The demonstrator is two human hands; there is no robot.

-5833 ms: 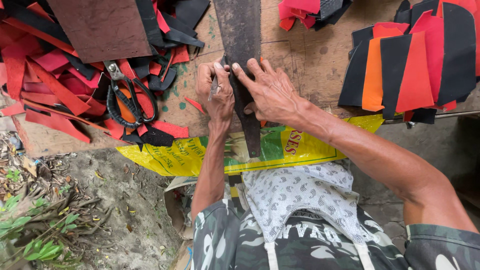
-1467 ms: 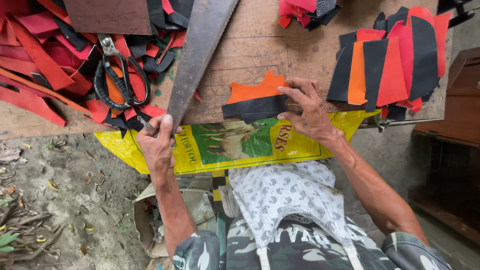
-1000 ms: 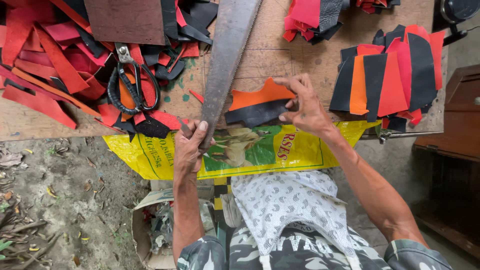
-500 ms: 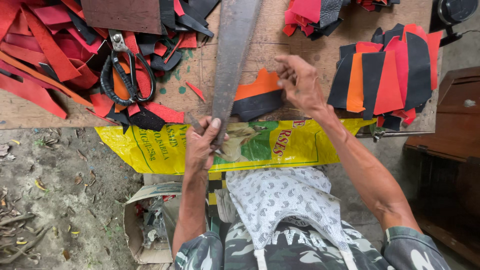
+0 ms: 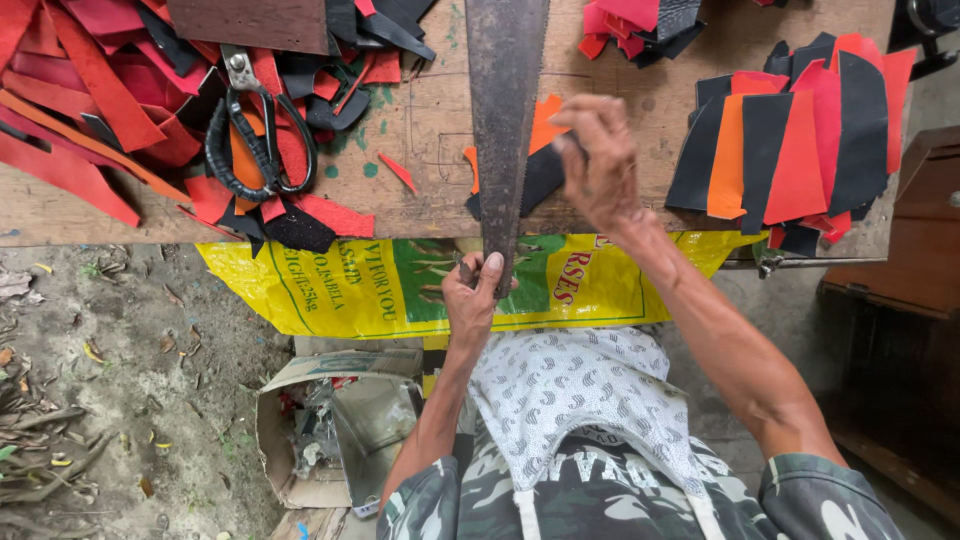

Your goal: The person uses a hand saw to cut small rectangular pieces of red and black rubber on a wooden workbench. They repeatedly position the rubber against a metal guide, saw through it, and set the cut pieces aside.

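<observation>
A long rusty saw blade [image 5: 503, 120] lies across the wooden workbench [image 5: 430, 130], running away from me. My left hand [image 5: 472, 295] grips its near end at the bench's front edge. Beside the blade, my right hand [image 5: 600, 165] is closed on a small stack of orange and black cut pieces [image 5: 540, 165], which partly tuck under the blade. A fanned pile of orange, red and black cut pieces [image 5: 790, 140] lies to the right of that hand.
Red and black strips and scraps [image 5: 100, 120] heap at the left, with black-handled scissors [image 5: 255, 140] on top. A dark board [image 5: 250, 22] lies at the back. A yellow-green sack [image 5: 400, 285] hangs off the bench front. An open cardboard box [image 5: 340, 425] sits on the dirt ground.
The saw blade swung from a slant at the left to straight up the middle of the bench. My right hand slid the orange and black pieces against it.
</observation>
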